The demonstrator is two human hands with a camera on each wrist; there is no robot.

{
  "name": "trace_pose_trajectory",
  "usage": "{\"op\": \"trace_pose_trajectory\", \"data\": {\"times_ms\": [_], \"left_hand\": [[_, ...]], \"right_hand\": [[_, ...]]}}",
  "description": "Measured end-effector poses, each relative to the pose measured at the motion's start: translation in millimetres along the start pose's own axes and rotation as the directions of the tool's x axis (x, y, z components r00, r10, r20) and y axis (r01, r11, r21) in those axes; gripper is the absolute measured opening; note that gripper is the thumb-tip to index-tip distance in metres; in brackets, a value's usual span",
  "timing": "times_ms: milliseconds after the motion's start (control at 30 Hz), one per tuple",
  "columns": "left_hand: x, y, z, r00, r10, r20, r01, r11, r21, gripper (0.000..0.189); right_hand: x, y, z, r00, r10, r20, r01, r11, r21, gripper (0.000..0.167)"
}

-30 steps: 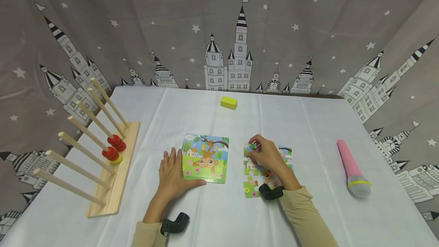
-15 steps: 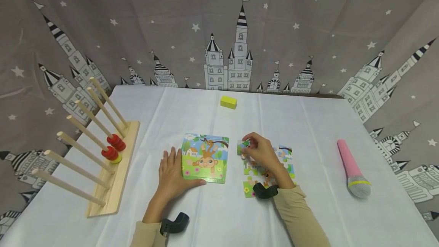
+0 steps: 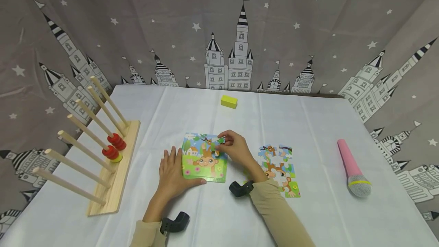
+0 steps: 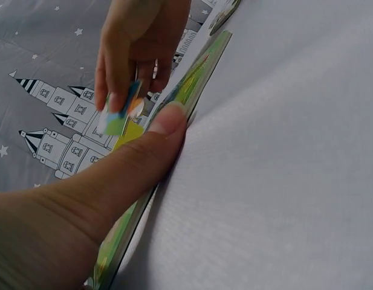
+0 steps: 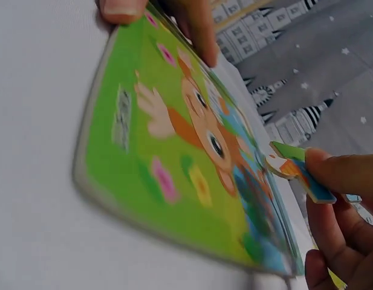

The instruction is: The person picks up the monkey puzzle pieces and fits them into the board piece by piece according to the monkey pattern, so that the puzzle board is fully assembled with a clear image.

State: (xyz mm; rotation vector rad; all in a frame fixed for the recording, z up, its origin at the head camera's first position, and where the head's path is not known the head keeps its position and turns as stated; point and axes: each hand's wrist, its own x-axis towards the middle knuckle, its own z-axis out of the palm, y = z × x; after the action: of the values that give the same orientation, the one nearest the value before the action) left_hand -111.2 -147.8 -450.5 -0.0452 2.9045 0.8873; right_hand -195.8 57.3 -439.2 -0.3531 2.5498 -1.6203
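The square monkey picture puzzle board (image 3: 202,169) lies flat on the table. My left hand (image 3: 171,174) rests at its left side, fingers stretched out and thumb along the near edge, as the left wrist view also shows. Over the board's upper right part, my right hand (image 3: 238,149) pinches a jigsaw piece (image 5: 301,172) between thumb and fingers. This piece shows green, blue and orange; whether a second one is stacked with it I cannot tell. It is held above the board in the right wrist view. Several loose jigsaw pieces (image 3: 290,170) lie to the right, partly hidden by my right arm.
A wooden peg rack (image 3: 128,151) with red and yellow rings (image 3: 112,154) stands at the left. A yellow block (image 3: 228,101) lies at the back, a pink toy microphone (image 3: 350,163) at the right. White cloth covers the table (image 3: 308,125), with a grey castle curtain (image 3: 154,18) behind.
My right hand has lifted jigsaw material from the loose group's upper left and carried it left over the board. My left hand has stayed in place.
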Motion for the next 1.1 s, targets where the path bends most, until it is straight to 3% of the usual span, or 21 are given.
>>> {"op": "trace_pose_trajectory", "data": {"times_ms": [367,767,967,1100], "left_hand": [[-2.1,-1.7,-1.6,1.000,0.009,-0.014,-0.009,1.000,-0.003,0.125],[0.1,-1.5,0.6,1.000,0.021,-0.004,-0.021,1.000,0.011,0.120],[-0.8,-1.8,0.3,1.000,0.027,-0.001,-0.027,1.000,0.005,0.118],[-0.9,-2.0,0.3,1.000,0.023,0.003,-0.023,1.000,0.008,0.119]], "right_hand": [[20.4,-22,41,0.996,-0.005,0.085,0.008,1.000,-0.026,0.028],[35.3,-30,62,1.000,0.000,0.024,0.002,0.997,-0.075,0.026],[36.0,-31,69,1.000,0.011,-0.011,-0.013,0.981,-0.194,0.029],[35.7,-31,71,1.000,-0.016,-0.026,0.007,0.948,-0.317,0.032]]}}
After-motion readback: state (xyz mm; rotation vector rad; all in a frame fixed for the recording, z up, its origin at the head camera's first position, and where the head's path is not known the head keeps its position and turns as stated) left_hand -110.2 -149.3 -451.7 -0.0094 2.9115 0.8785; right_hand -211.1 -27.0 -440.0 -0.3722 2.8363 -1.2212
